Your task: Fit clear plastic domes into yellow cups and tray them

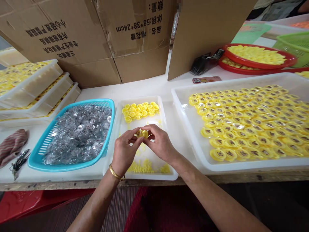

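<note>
My left hand [125, 146] and my right hand [160, 141] meet over a white tray [172, 175], fingertips pinched together. Between the left fingers is a small round clear-faced disc [139, 133] with a darker, yellowish middle. Touching it, a small yellow plastic cup [145, 134] sits in the right fingers. How far the two pieces are joined I cannot tell. Behind the hands, yellow plastic cups [138, 110] stand in rows in the tray. Tiny yellow bits [145, 166] are heaped at its near end.
To the left, a blue basket [111, 129] holds clear discs [77, 132]. On the right, a big white tray [185, 129] carries rows of yellow pieces [243, 141]. Cardboard boxes [142, 67] wall the back; stacked trays [45, 93], red plates [289, 61] and a tape dispenser [205, 64] stand around.
</note>
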